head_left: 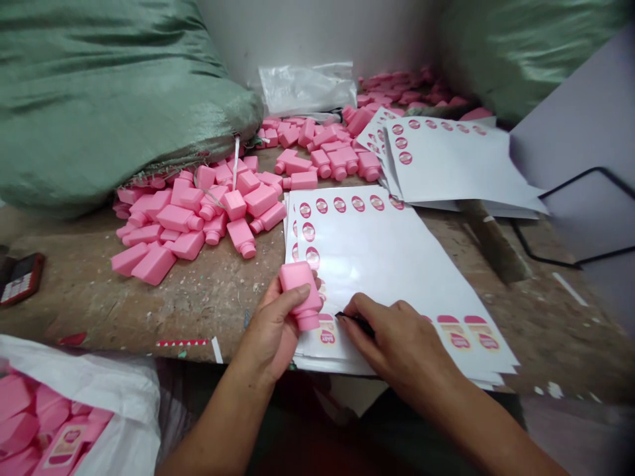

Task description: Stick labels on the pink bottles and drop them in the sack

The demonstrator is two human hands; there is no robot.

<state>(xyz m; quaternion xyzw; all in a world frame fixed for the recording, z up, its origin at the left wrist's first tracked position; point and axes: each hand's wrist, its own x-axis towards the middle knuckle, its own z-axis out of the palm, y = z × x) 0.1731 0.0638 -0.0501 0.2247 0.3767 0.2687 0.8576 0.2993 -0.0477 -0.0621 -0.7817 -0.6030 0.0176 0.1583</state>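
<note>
Two hands are at work over the desk (218, 301). The left hand (270, 334) holds one pink bottle (299, 284), thumb across its face, fingers behind, the capped end tilted down toward the person. The right hand (401, 340) is curled, pinching one black tool (361, 324) between thumb and fingers.

The bottle lies inside the left hand's grip, above the left edge of the front sheets (381, 271), to the left of the right hand and apart from it. The tool's tip is near a large label (326, 329) beside the bottle's cap.

There are two stacks of sheets. The front one shows six oval labels along its top edge; at its lower right are two whole large labels (469, 332), with part of another by the right hand. The back sheets (456, 165) also show six ovals along the top, with two more below the first.

The loose bottles (181, 218) on the desk are too many and too overlapped to count. There are two green sacks (99, 99), one clear plastic sheet (307, 89), and one white bag (136, 383) of bottles at lower left, one of them clearly labelled.
</note>
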